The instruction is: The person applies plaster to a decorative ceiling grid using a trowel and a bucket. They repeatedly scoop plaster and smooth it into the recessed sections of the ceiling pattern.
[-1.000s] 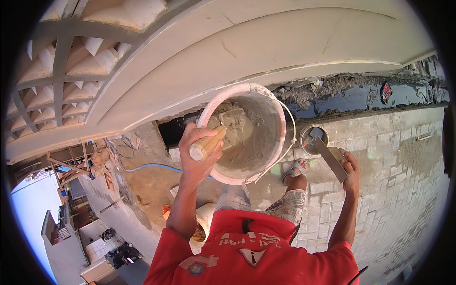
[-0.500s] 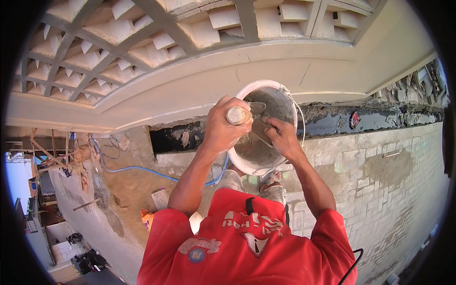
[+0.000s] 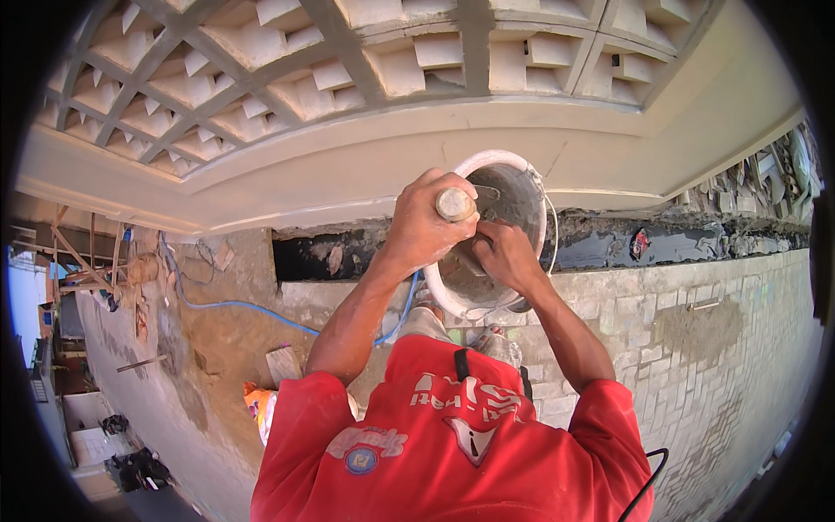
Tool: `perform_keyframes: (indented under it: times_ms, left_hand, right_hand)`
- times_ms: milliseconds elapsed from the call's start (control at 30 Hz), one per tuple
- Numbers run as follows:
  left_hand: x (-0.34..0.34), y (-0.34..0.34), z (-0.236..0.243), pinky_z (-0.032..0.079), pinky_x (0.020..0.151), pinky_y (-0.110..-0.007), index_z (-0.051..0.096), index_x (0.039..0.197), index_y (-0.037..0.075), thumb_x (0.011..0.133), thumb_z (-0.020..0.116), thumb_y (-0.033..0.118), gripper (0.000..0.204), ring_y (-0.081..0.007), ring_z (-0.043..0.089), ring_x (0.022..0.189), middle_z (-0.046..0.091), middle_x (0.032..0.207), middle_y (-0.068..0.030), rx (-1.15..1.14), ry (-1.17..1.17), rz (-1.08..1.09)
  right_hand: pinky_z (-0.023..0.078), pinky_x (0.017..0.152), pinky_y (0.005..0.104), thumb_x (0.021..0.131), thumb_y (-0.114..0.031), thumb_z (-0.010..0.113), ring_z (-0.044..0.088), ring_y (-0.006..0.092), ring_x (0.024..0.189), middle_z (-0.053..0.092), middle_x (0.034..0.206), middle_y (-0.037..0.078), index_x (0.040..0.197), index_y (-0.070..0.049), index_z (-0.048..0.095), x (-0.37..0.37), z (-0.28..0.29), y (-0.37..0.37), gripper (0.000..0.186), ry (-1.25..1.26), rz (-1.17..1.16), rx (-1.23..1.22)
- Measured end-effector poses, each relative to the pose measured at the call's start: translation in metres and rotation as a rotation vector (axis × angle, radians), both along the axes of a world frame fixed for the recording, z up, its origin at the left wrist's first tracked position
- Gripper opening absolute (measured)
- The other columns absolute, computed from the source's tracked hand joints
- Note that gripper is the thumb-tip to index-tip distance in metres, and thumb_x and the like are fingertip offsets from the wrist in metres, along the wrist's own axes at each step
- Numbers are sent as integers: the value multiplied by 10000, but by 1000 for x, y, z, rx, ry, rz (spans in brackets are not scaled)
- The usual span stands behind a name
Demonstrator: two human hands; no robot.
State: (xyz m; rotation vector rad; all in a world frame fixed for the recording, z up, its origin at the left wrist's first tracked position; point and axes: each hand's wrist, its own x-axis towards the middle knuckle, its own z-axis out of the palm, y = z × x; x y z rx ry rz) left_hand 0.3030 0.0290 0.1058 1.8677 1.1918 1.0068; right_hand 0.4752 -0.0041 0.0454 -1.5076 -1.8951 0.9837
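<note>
My left hand (image 3: pixel 426 219) is closed around a trowel, gripping its pale, rounded handle (image 3: pixel 456 204) end-up over the bucket. Part of the metal blade shows past the fingers, inside the rim. Bent inward over the same bucket, my right hand (image 3: pixel 506 254) has its fingers curled onto a flat greyish piece, mostly hidden and of a kind I cannot make out. The white-rimmed bucket (image 3: pixel 442 291) has a wire handle (image 3: pixel 554 228) hanging at its right and grey, mortar-like residue inside. It stands tilted in front of my legs.
Ahead rises a cream wall (image 3: pixel 348 170) with openwork blocks (image 3: pixel 435 54). A dark trench (image 3: pixel 600 244) runs along its foot. Paving (image 3: pixel 626 326) spreads right; a blue hose (image 3: pixel 252 306) crosses sandy ground at left. Rubble (image 3: pixel 765 178) lies far right.
My right hand has moved slightly inward, closer to my left hand, and its flat piece shows less. The trowel handle appears a little farther right. The whole view has shifted slightly.
</note>
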Motion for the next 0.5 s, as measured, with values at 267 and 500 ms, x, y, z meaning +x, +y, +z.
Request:
perform_keyframes:
  times_ms: [267, 500]
  left_hand:
    - [-3, -8, 11, 467, 737, -316, 682, 915, 65, 630, 746, 19, 296, -199, 588, 796, 592, 856, -63, 47, 81, -46]
    - [0, -17, 14, 460, 717, -311, 683, 925, 69, 631, 763, 26, 308, -199, 582, 772, 590, 846, -66, 98, 35, -101]
  right_hand:
    - [491, 842, 492, 779, -158, 505, 640, 447, 850, 651, 850, 281, 1032, -9, 691, 2, 13, 1, 347, 3, 86, -98]
    - [486, 825, 497, 788, -163, 503, 632, 450, 859, 653, 850, 275, 997, -5, 690, 0, 0, 8, 322, 29, 98, -113]
